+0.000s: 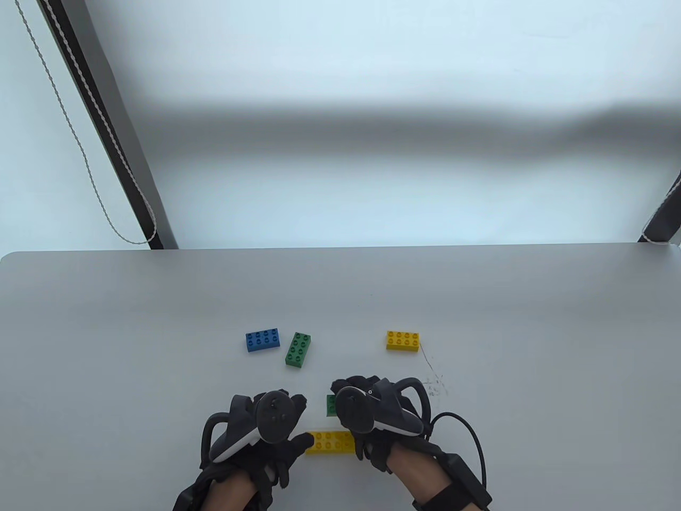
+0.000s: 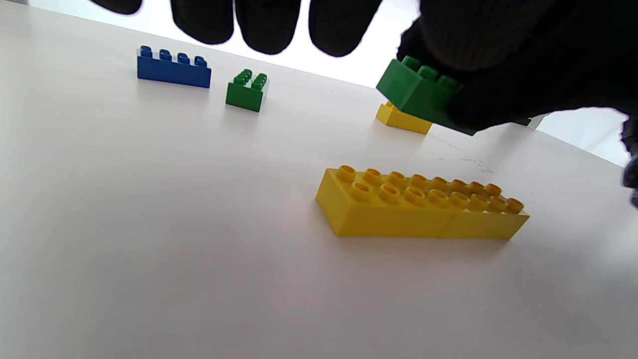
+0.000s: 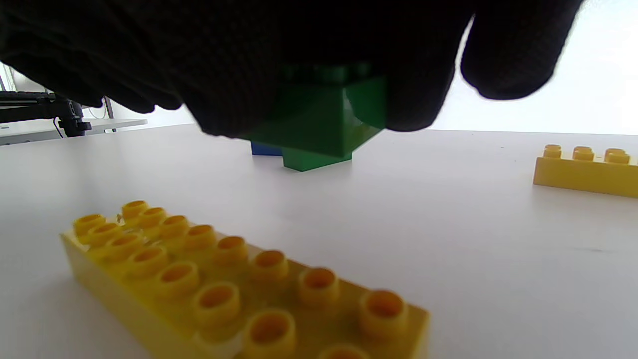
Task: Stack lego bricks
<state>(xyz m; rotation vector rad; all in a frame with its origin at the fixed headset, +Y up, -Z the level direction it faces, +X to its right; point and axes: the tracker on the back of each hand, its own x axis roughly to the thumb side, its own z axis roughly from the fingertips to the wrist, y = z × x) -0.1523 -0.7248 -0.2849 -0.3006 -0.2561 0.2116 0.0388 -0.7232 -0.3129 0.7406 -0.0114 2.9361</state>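
A long yellow brick row (image 1: 330,443), two bricks end to end, lies on the table near the front edge. My right hand (image 1: 346,404) grips a green brick (image 1: 331,405) from above and holds it in the air just behind the yellow row; it also shows in the left wrist view (image 2: 418,92) and the right wrist view (image 3: 324,119). My left hand (image 1: 290,426) is open, with a fingertip by the row's left end; I cannot tell whether it touches. Its fingers (image 2: 269,25) hang free in the left wrist view.
A blue brick (image 1: 263,339), a second green brick (image 1: 298,349) and a yellow brick (image 1: 403,340) lie farther back on the grey table (image 1: 159,319). A black cable (image 1: 473,431) runs from my right wrist. Faint pen marks (image 1: 433,380) sit right of my right hand.
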